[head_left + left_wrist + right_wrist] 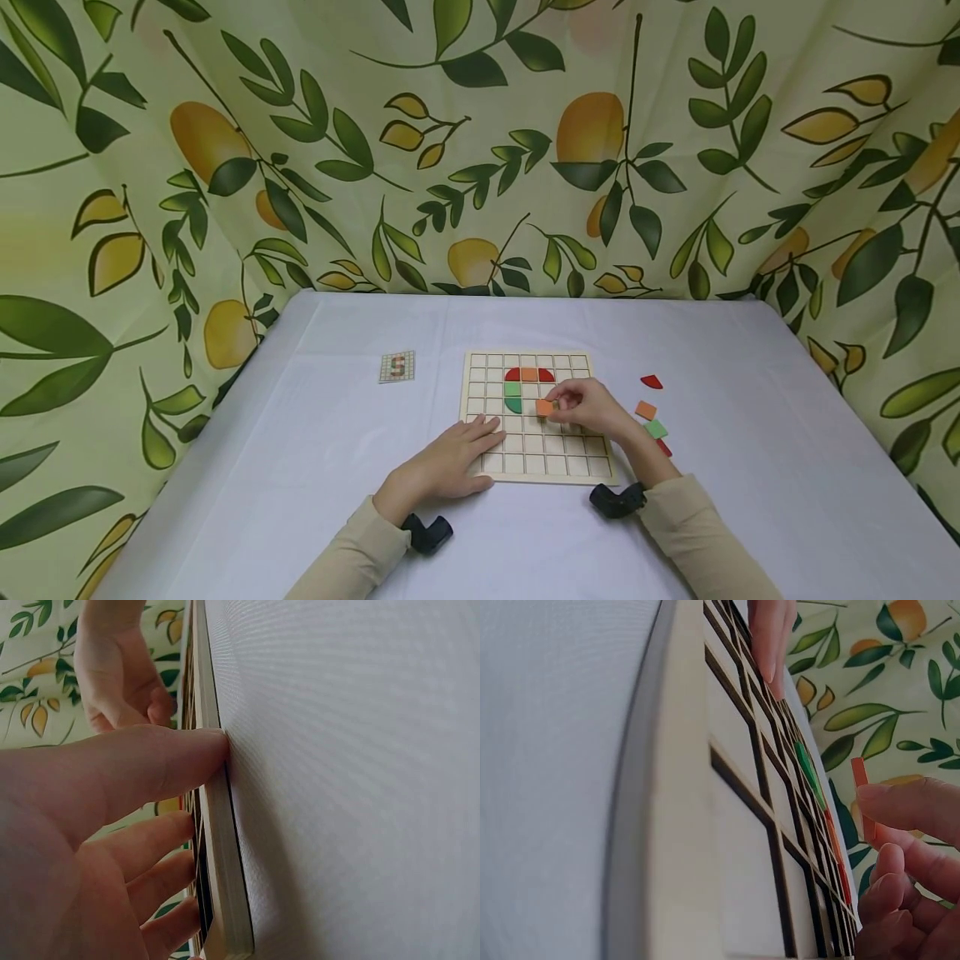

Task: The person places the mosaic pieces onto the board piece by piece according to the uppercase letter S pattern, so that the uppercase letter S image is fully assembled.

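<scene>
A square wooden grid board [535,467] lies on the table. My right hand [592,406] pinches an orange square tile [543,408] between thumb and finger; in the right wrist view the tile [859,776] is held up off the grid. My left hand [450,460] rests at the board's front left, fingers extended over the grid, its thumb [187,754] against the front edge. Set in the grid are two red rounded pieces, an orange square [529,374] between them, a light green square [512,389] and a dark green rounded piece [513,405].
Right of the board lie loose pieces: a red one [652,382], an orange square [646,410], a light green square [656,428] and another red one [664,448], partly hidden by the right arm. A small pattern card [397,367] lies left of the board.
</scene>
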Demonstrator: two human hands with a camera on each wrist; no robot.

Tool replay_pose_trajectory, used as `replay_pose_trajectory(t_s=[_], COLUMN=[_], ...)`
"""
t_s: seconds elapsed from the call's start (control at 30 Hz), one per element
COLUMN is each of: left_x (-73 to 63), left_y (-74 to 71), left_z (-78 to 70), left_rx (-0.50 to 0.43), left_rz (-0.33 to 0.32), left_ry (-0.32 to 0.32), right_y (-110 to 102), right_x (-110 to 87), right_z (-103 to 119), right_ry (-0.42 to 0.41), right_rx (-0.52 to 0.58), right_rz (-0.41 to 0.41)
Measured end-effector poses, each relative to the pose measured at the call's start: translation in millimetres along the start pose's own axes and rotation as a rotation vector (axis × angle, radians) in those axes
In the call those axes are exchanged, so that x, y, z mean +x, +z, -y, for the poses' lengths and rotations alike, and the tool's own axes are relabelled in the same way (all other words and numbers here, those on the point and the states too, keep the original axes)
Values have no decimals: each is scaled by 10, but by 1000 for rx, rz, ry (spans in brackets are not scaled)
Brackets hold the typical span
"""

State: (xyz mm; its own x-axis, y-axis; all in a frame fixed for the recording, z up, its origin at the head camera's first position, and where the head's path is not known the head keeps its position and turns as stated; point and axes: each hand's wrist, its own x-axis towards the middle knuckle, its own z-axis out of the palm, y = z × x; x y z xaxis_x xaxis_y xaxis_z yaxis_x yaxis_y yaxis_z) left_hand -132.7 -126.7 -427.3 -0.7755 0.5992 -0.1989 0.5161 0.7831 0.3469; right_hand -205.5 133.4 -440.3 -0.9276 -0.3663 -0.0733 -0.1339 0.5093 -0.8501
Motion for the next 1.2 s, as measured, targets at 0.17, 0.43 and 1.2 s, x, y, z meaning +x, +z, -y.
replay_pose_trajectory(t_s=[0.17,0.43,1.2], left_x=[-3,3,7], left_y=[2,15,20], left_z=[2,17,37], left_rx=[6,12,8], left_rz=[-5,-1,-15], left_ry=[8,8,34], right_y=[39,86,130], right_x=[34,81,106], right_z=[9,3,42], right_ry=[10,31,35], right_rx=[15,7,2], right_rz=[0,-8,-41])
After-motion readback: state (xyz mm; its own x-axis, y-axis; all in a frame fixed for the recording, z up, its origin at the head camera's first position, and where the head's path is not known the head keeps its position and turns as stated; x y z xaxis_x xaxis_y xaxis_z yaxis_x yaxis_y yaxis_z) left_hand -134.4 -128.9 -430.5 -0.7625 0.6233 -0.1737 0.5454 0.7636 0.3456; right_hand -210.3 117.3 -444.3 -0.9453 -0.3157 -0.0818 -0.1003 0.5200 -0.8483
